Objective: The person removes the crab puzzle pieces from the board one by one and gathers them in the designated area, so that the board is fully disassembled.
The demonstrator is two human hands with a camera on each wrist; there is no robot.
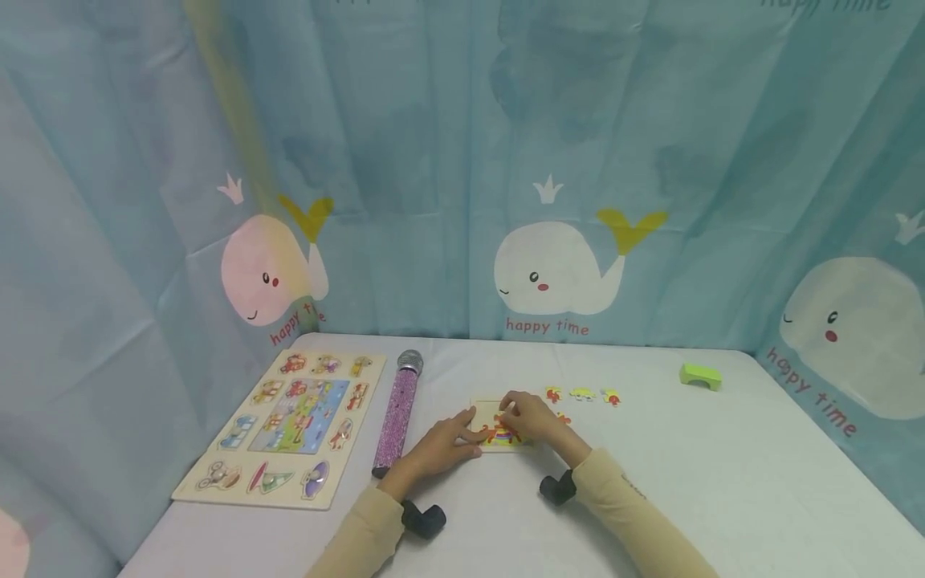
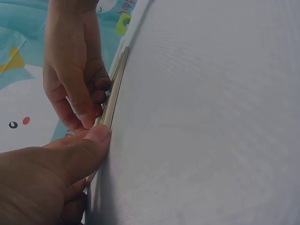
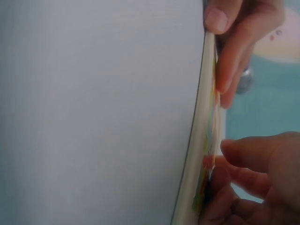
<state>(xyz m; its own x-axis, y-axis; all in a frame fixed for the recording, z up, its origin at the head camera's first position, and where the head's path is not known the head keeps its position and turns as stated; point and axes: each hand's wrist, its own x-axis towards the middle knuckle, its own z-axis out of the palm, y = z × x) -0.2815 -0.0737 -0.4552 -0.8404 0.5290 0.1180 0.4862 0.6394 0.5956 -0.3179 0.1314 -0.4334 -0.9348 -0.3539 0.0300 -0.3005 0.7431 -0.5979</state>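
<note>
A small wooden jigsaw board (image 1: 482, 408) lies on the table, with red, orange and yellow pieces (image 1: 503, 434) in its lower part. My left hand (image 1: 438, 446) holds the board at its left corner, thumb (image 2: 99, 134) against the near edge and straighter fingers reaching over the top. From the right, my right hand (image 1: 532, 416) bends over the board. Its thumb (image 3: 239, 151) and curled fingers meet at a reddish jigsaw piece, mostly hidden by the fingertips. Beside that hand lies a loose orange piece (image 1: 564, 418).
Loose pieces (image 1: 582, 394) lie in a row behind the board. To the left are a sparkly pink microphone (image 1: 398, 413) and a large wooden peg puzzle (image 1: 338, 479). A green arch block (image 1: 700, 376) stands at the back right, before a whale-print curtain (image 1: 433, 265).
</note>
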